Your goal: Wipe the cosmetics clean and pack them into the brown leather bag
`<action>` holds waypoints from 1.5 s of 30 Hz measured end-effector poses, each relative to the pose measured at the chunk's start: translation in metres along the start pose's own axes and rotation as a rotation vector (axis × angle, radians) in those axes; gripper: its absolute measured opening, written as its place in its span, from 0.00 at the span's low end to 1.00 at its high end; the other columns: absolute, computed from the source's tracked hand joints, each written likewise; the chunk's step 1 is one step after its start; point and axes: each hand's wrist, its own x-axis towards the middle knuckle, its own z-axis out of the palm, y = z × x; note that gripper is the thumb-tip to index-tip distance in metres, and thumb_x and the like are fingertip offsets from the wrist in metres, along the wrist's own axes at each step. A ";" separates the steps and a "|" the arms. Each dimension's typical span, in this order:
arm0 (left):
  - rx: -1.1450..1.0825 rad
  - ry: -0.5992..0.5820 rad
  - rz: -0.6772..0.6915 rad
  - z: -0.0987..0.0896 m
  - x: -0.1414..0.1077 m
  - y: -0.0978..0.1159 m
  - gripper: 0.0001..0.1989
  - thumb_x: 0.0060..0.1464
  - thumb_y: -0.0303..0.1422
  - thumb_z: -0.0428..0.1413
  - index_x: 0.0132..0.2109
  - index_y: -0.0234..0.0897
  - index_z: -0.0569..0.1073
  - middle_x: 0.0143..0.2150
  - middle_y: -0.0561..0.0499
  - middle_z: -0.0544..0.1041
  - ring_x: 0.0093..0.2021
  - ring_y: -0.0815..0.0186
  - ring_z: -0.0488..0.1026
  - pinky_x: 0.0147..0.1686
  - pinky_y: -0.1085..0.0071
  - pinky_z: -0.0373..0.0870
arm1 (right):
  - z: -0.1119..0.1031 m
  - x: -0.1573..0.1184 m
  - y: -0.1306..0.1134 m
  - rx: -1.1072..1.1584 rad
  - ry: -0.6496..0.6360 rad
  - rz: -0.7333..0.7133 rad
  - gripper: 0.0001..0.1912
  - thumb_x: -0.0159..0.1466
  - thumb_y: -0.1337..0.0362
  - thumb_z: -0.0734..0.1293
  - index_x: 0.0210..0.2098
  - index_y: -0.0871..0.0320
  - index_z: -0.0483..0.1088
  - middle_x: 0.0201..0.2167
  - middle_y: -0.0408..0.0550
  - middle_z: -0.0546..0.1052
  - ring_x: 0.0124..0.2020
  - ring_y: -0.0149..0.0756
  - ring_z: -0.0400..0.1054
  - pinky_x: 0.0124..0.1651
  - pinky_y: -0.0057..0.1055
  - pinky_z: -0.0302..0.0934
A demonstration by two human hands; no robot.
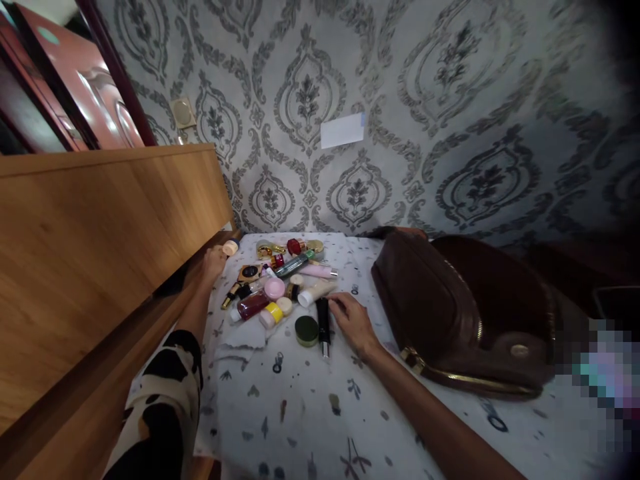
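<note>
At the far left edge of the printed cloth, my left hand [215, 263] is closed around a small beige jar with a dark lid [231, 247]. My right hand [354, 323] rests on the cloth, fingers loosely bent and slightly apart. Its fingertips are right beside the upper end of a black tube [324, 328] with a silver cap; I cannot tell if they touch. Left of this tube sits a round dark green jar [307, 330]. A cream tube with a white cap [317, 292] lies just above. Nearby are a pink jar [275, 288] and a dark red bottle [253, 306].
More cosmetics lie towards the wall, including a green bottle [295, 265] and a red-topped item [294, 247]. A large brown bag [425, 300] stands at right. A wooden board [115, 220] rises along the left side. A white tissue [245, 337] lies in front.
</note>
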 end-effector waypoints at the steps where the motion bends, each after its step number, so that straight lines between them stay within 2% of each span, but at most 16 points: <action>1: -0.005 -0.006 0.011 0.002 0.004 0.000 0.17 0.63 0.33 0.50 0.56 0.39 0.71 0.54 0.41 0.75 0.58 0.55 0.70 0.54 0.61 0.67 | 0.000 0.000 0.000 0.000 0.000 -0.002 0.15 0.63 0.59 0.60 0.41 0.58 0.74 0.40 0.52 0.78 0.40 0.43 0.71 0.45 0.38 0.65; 5: -0.001 -0.030 0.036 0.016 0.018 0.002 0.18 0.63 0.37 0.55 0.57 0.36 0.69 0.55 0.43 0.73 0.52 0.57 0.73 0.51 0.55 0.72 | -0.003 0.001 -0.001 0.010 -0.008 -0.017 0.14 0.64 0.59 0.60 0.41 0.57 0.75 0.41 0.52 0.78 0.41 0.42 0.72 0.45 0.37 0.65; 10: 0.018 -0.061 0.041 0.036 0.036 0.011 0.19 0.62 0.38 0.56 0.57 0.36 0.69 0.56 0.44 0.72 0.51 0.58 0.73 0.48 0.54 0.74 | -0.004 0.001 0.000 0.013 -0.015 -0.018 0.14 0.65 0.59 0.60 0.41 0.56 0.74 0.41 0.52 0.78 0.43 0.44 0.72 0.48 0.39 0.65; 15: 0.057 -0.059 -0.016 0.049 0.051 0.017 0.27 0.59 0.42 0.55 0.63 0.38 0.62 0.61 0.34 0.66 0.56 0.48 0.71 0.49 0.55 0.70 | -0.004 0.001 0.001 0.001 -0.009 0.004 0.14 0.65 0.57 0.60 0.41 0.55 0.75 0.42 0.52 0.78 0.45 0.44 0.72 0.49 0.40 0.66; 18: 0.086 -0.038 -0.071 0.053 0.059 0.020 0.28 0.58 0.44 0.54 0.60 0.34 0.64 0.60 0.29 0.64 0.56 0.43 0.71 0.49 0.53 0.69 | -0.004 0.000 0.002 -0.004 -0.005 0.005 0.14 0.65 0.57 0.60 0.41 0.54 0.75 0.43 0.51 0.78 0.45 0.44 0.72 0.48 0.40 0.66; 25: 0.097 -0.017 -0.031 0.061 0.063 0.033 0.24 0.57 0.36 0.54 0.59 0.34 0.61 0.58 0.28 0.68 0.58 0.42 0.69 0.51 0.51 0.67 | -0.004 0.001 0.000 -0.023 -0.019 0.019 0.15 0.66 0.57 0.59 0.41 0.54 0.75 0.42 0.52 0.78 0.44 0.44 0.73 0.46 0.39 0.67; 29: 0.045 -0.024 0.003 0.061 0.059 0.036 0.25 0.56 0.35 0.54 0.60 0.35 0.60 0.59 0.30 0.68 0.56 0.43 0.72 0.49 0.54 0.68 | -0.004 0.001 0.000 -0.020 -0.011 0.015 0.14 0.66 0.58 0.59 0.40 0.54 0.75 0.42 0.51 0.78 0.45 0.43 0.72 0.50 0.40 0.66; 33: -0.058 -0.074 0.038 0.056 0.055 0.035 0.25 0.55 0.43 0.56 0.56 0.38 0.63 0.54 0.36 0.74 0.52 0.47 0.75 0.46 0.58 0.70 | -0.003 0.001 0.000 -0.010 -0.009 0.006 0.13 0.65 0.59 0.60 0.40 0.54 0.75 0.43 0.51 0.78 0.46 0.43 0.72 0.51 0.40 0.65; 38: -0.179 -0.148 0.134 0.049 0.040 0.025 0.17 0.56 0.43 0.55 0.50 0.41 0.69 0.49 0.47 0.79 0.48 0.59 0.77 0.42 0.69 0.71 | -0.003 0.001 -0.002 0.006 -0.019 0.011 0.12 0.65 0.60 0.60 0.40 0.54 0.74 0.42 0.51 0.78 0.46 0.44 0.71 0.51 0.40 0.65; 41: -0.209 -0.146 0.159 0.043 0.032 0.024 0.14 0.58 0.42 0.53 0.47 0.40 0.71 0.44 0.48 0.80 0.44 0.60 0.78 0.39 0.70 0.72 | -0.003 0.000 -0.003 0.008 -0.021 0.009 0.12 0.65 0.60 0.60 0.40 0.55 0.74 0.41 0.51 0.78 0.46 0.44 0.71 0.51 0.40 0.64; 45: -0.170 -0.125 0.159 0.033 0.033 0.039 0.14 0.60 0.41 0.51 0.43 0.36 0.73 0.40 0.45 0.80 0.42 0.57 0.77 0.39 0.67 0.72 | -0.003 0.000 -0.005 0.009 -0.024 -0.004 0.12 0.65 0.62 0.60 0.40 0.56 0.74 0.42 0.51 0.78 0.47 0.44 0.71 0.52 0.40 0.63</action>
